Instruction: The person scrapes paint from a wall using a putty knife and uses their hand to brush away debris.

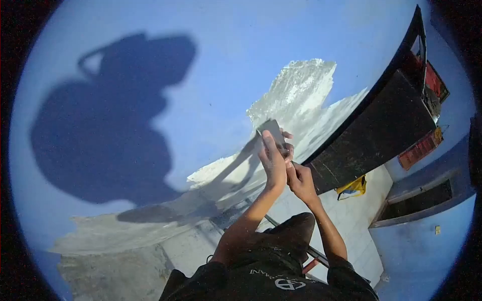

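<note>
1. Grips a flat grey blade (272,130) in the left hand (273,163), fingers closed round it, raised against the blue wall (226,60) at the lower edge of the pale filler patch (301,93).
2. Sets the right hand (302,181) just below, touching the left, fingers curled shut. Cannot tell whether they close on the blade's handle, since the grip is hidden.
3. Best, probably, to lay the blade at a shallow tilt to the wall and press evenly through both hands. That should leave a thin, smooth coat rather than ridges.
4. Draw from the edge of the patch out onto bare blue, overlapping each pass, so the seams are likely to fade.
5. Stop short of the dark door panel (371,135) just beside the patch on the right, where a smear seems the main risk.
6. Use the light: the shadow (110,115) falls well apart to the left, so the patch sits in sun and ridges should show.
7. Reads almost nothing: a white logo and a line of lettering on the black shirt (281,281), too small to make out. Finds the red panels (422,148) beyond the door equally illegible.
</note>
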A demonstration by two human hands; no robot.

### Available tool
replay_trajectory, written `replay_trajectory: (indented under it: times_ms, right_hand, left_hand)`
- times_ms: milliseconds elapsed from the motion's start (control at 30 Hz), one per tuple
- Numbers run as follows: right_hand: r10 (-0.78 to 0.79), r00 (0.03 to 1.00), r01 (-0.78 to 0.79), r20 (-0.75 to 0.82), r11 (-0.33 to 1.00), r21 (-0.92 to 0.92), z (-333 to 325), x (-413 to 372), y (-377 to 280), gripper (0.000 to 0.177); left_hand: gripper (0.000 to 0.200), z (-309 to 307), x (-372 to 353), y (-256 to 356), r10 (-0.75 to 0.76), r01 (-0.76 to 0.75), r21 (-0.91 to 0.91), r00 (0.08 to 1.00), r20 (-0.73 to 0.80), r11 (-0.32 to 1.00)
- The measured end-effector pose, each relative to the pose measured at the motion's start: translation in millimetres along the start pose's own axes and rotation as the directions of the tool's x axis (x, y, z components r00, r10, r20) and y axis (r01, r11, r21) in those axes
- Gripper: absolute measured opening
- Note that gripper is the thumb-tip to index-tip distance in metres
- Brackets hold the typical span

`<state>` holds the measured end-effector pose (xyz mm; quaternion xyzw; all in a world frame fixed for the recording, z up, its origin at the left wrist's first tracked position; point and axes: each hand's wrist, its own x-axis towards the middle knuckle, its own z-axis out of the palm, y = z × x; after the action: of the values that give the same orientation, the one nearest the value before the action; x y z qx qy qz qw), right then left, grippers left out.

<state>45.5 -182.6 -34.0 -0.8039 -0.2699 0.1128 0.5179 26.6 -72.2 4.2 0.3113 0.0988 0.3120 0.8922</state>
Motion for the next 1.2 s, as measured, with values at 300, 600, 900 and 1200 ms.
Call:
replay_trajectory:
  times_ms: [300,600,900,1200]
  right_hand:
    - [-0.176,0.984,0.174,0.001,0.975,-0.139,-1.7,16.4,-37.5,0.037]
    - [-0.164,0.986,0.166,0.025,0.98,-0.108,-9.3,22.0,-46.8,0.033]
    - [-0.205,0.979,0.202,-0.014,0.972,-0.12,0.3,20.6,-44.2,0.036]
    - [-0.257,0.966,0.255,0.009,0.952,-0.169,-7.6,24.1,-64.1,0.033]
  left_hand:
    - [0.049,20.5,5.0,36.0,0.097,-0.097,-0.003,0.995,0.007,0.995]
    - [0.053,24.0,4.9,38.5,0.065,-0.065,-0.098,0.998,0.0,0.993]
    - [0.056,21.5,4.1,40.7,0.082,-0.082,-0.019,0.997,0.001,0.996]
    - [0.055,28.8,6.3,50.9,0.115,-0.111,-0.107,0.993,0.03,0.988]
